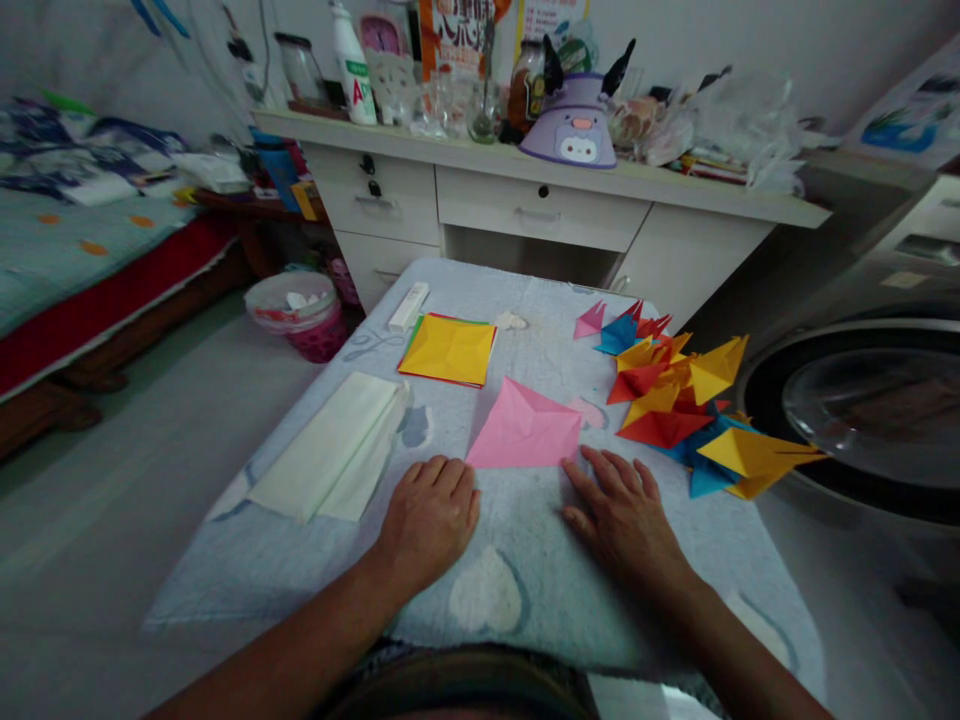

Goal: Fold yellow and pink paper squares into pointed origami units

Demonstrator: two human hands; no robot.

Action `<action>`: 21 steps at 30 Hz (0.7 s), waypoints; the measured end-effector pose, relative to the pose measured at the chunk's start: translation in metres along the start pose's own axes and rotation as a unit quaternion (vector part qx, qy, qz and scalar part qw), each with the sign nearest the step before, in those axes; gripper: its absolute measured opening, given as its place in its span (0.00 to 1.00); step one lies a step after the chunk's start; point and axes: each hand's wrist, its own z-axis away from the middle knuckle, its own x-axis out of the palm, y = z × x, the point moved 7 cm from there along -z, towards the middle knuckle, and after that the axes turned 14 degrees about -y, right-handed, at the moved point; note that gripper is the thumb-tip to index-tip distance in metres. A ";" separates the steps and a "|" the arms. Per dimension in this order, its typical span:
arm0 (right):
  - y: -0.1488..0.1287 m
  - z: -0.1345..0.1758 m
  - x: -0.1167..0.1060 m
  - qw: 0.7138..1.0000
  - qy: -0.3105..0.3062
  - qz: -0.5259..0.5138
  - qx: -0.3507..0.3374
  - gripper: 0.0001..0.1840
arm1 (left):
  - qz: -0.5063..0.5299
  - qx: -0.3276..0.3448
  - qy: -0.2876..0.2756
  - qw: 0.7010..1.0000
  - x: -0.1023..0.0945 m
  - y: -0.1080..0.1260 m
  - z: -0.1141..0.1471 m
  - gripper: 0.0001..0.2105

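Observation:
A creased sheet of pink origami paper [525, 430] lies on the cloth-covered table between my hands. My left hand [431, 515] rests with its fingers curled in and pressed together, against the paper's lower left corner; no paper shows between the fingers. My right hand [619, 505] lies palm down with the fingers apart, its index fingertip at the lower right corner. Beyond them sits a stack of square coloured paper [448, 350], yellow on top. Folded paper cranes [664, 415] in yellow, red, blue and pink are heaped at the right.
A folded pale cloth or tissue [334, 445] lies to the left, with a small white box [409, 307] behind it. Past the table's far edge stands a white cabinet [536, 205] crowded with jars and bags. A washing machine [862, 400] is at the right, a pink bin [315, 325] at the left.

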 end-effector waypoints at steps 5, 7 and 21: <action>0.001 -0.001 0.001 1.000 0.004 -0.017 -0.008 0.27 | -0.009 0.005 0.015 1.000 -0.003 0.000 0.002 0.06; 0.004 0.000 0.002 1.000 0.009 -0.024 -0.011 0.26 | -0.008 0.004 0.016 1.000 -0.004 0.000 0.002 0.06; 0.026 -0.027 -0.018 0.984 0.101 -0.143 0.003 0.17 | 0.030 -0.002 0.031 0.999 0.000 -0.004 0.005 0.06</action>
